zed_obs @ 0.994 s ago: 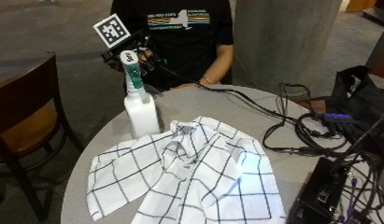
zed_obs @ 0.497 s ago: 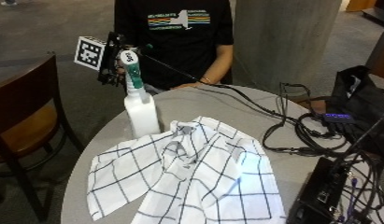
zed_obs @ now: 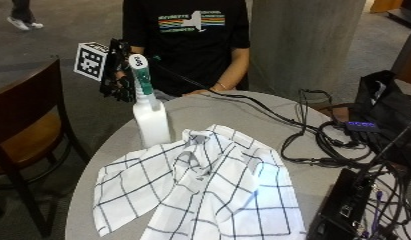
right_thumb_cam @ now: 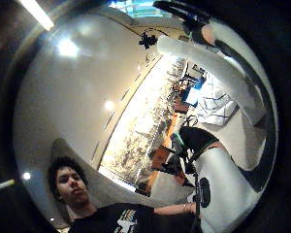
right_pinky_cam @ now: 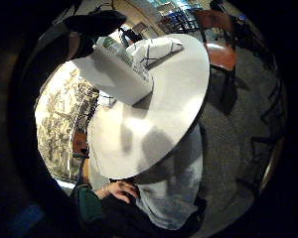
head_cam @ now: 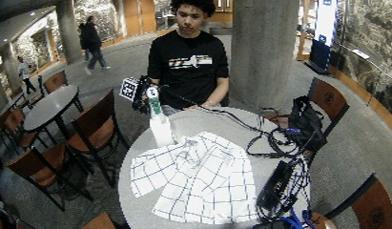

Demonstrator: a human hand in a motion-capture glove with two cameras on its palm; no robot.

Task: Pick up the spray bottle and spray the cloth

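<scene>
- Spray bottle (zed_obs: 152, 112): one; white body with a green-and-white trigger head; upright on the round grey surface (zed_obs: 211, 112) at upper left of the outside frame, its base just beside the cloth's near edge and not lifted.
- Cloth (zed_obs: 205, 192): one; white with a dark check, rumpled, spread across the lower centre of the frame.
- Right hand (zed_obs: 118, 75): one, black-gloved; level with the bottle's trigger head and just beside it, upper left of frame. Whether its fingers are curled round the head or merely alongside cannot be told (the head hides them).
- Left hand (zed_obs: 198, 92): one, bare; rests on the far edge of the surface, upper centre, apart from the bottle.
- Step in hand, judged: taking hold of the bottle at its neck. To do it well, wrap the fingers under the trigger head, forefinger on the lever, nozzle turned toward the cloth, then lift straight up (a tall, narrow bottle tips easily if pushed sideways).
- Black cables (zed_obs: 305, 135): several, exact count unclear; run from the far edge to the right side of the frame.
- Black bag (zed_obs: 385, 107): one, at right edge.
- Wooden chair (zed_obs: 25, 135): one in the near view, at left, beside the surface.
</scene>
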